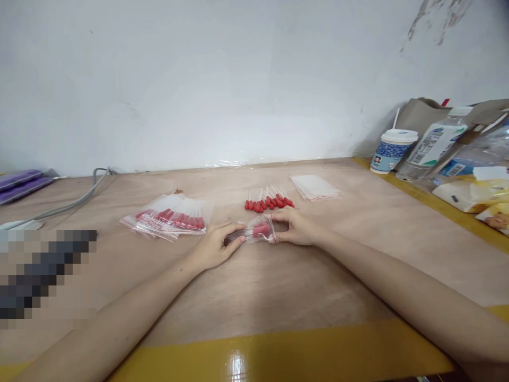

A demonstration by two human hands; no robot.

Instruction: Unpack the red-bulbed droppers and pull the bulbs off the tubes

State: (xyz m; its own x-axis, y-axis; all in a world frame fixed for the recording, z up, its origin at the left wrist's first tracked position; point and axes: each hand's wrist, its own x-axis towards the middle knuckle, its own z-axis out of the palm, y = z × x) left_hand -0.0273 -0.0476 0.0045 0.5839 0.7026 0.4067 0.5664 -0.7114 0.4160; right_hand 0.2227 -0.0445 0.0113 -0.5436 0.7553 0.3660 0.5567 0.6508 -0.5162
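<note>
A clear zip bag (pixel 260 231) with red-ended sticks inside lies across the space between my hands, just above the tabletop (pixel 278 297). My left hand (pixel 217 241) pinches its left end between thumb and fingers. At the red-edged opening on the right, my right hand (pixel 296 227) grips the bag with thumb and fingertips. Just beyond it lies a row of loose white sticks with red ends (pixel 270 202). To the left is a fanned pile of filled clear bags (pixel 170 216), red ends showing through. Flat bags with red edges (pixel 316 188) are stacked at the back right.
Along the right side stand a paper cup (pixel 393 151) with a straw, a plastic bottle (pixel 437 140) and food packets (pixel 473 191). A grey cable (pixel 79 201) and purple packs (pixel 26 183) lie at left. Yellow tape (pixel 286 347) marks the front edge; a wall (pixel 191 79) rises behind.
</note>
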